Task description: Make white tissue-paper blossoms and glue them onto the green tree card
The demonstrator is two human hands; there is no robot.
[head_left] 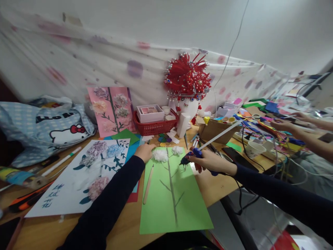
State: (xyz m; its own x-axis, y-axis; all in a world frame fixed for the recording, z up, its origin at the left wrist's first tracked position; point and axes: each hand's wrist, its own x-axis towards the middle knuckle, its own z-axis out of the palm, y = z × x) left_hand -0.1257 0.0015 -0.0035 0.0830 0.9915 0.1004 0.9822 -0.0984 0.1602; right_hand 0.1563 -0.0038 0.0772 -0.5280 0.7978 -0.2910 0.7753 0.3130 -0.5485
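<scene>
A green sheet (156,218) lies before me, with a dark branching stem drawn on it. White fluffy paper flowers (160,155) sit near its top, and a thin wooden stick (148,185) lies along its left side. My left hand (144,152) rests at the sheet's upper left corner beside the larger flower, fingers stretched rightward, their undersides hidden. Over the right half of the sheet, my right hand (212,161) grips a dark blue glue gun (194,155). A long white glue stick (221,133) sticks out of its back; the nozzle points down-left toward the sheet.
To the left lie a white flower picture (65,187) and a checked bag (65,128). Behind stand a pink flower picture (104,118), a red basket (153,128) and a red headdress (188,78). A paper cup (255,149), cables and another person's hands (282,124) are at right.
</scene>
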